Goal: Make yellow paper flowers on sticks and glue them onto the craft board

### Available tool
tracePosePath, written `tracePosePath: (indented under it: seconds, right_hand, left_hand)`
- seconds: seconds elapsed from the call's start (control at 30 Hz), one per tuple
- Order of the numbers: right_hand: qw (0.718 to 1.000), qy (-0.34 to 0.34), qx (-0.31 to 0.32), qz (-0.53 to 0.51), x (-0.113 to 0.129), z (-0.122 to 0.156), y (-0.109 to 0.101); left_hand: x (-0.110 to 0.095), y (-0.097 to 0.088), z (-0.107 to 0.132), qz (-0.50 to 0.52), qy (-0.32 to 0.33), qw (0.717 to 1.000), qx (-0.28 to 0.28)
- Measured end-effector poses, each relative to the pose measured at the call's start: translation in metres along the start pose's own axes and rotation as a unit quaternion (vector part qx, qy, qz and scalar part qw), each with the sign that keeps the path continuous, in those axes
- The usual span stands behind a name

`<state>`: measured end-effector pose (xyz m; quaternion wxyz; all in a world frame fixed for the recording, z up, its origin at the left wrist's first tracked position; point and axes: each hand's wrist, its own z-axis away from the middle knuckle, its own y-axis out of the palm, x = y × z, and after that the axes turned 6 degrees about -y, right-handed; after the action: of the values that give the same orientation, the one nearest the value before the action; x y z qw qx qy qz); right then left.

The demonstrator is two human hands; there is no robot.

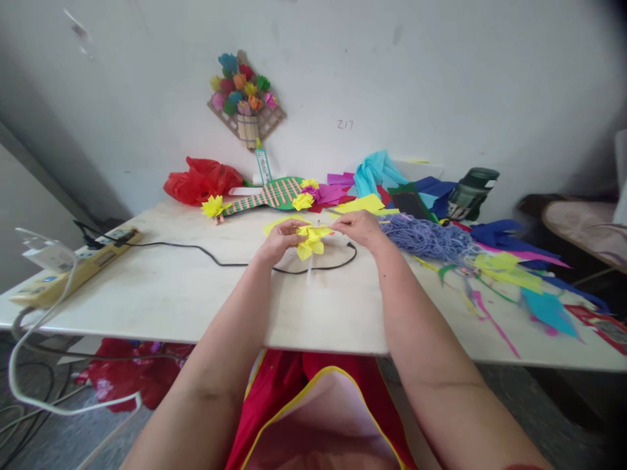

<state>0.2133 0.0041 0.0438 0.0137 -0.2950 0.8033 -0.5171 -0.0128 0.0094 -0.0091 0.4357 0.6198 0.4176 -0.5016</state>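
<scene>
A yellow crepe-paper flower (312, 243) is held up over the white table (206, 287). My left hand (281, 241) grips it from the left side, fingers closed at its top edge. A thin pale stem-like piece hangs blurred below it. On the flower's right, my right hand (361, 228) is closed in a pinch at its edge. A thin stick (385, 222) shows on both sides of this hand and appears held in it. Its fingertips are too small to make out exactly. Beyond lies a green lute-shaped piece (284, 194) with pink strips and yellow paper flowers.
A black cable (210, 257) runs from the power strip (73, 267) across the table to below my hands. Purple string (431, 240), coloured paper scraps (499, 267) and a dark green bottle (473, 194) lie right. Red plastic (203, 181) sits at back left.
</scene>
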Motion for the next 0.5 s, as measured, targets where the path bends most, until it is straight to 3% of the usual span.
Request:
tracePosePath:
  seconds: [0.5]
  right_hand:
    - [0.998, -0.014, -0.011, -0.053, -0.0017, 0.0010, 0.0025]
  left_hand:
    - [-0.0010, 0.0016, 0.0017, 0.020, -0.043, 0.998, 0.028]
